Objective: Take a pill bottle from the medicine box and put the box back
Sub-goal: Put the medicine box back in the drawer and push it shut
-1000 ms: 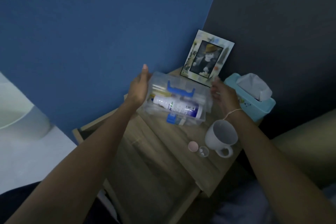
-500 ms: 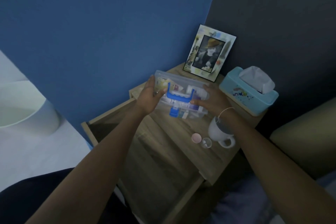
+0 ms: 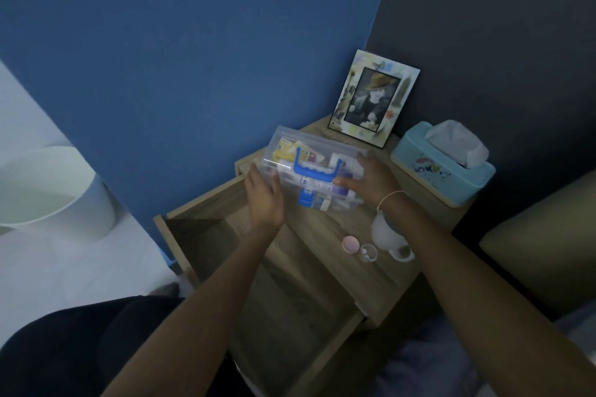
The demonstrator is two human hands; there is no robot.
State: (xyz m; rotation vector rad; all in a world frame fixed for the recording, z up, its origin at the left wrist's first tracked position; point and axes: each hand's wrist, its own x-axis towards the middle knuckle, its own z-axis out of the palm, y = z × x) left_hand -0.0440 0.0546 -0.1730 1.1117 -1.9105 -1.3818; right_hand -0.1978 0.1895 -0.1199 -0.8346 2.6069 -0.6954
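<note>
The clear plastic medicine box (image 3: 292,147) has a blue handle and a blue latch, and packets and a white bottle show through its lid. It sits at the back of the wooden nightstand top (image 3: 329,229). My left hand (image 3: 263,193) grips its left end and my right hand (image 3: 371,176) grips its right end. A small clear pill bottle (image 3: 368,252) stands open near the front, with its pink cap (image 3: 350,244) lying beside it.
The nightstand drawer (image 3: 206,245) is pulled out below my left arm. A white mug (image 3: 388,235) stands under my right wrist. A photo frame (image 3: 374,97) leans on the wall; a teal tissue box (image 3: 442,167) sits right. A white bin (image 3: 48,190) stands left.
The medicine box has come down from in front of me to the nightstand top, with both hands still on its ends. The view has shifted back.
</note>
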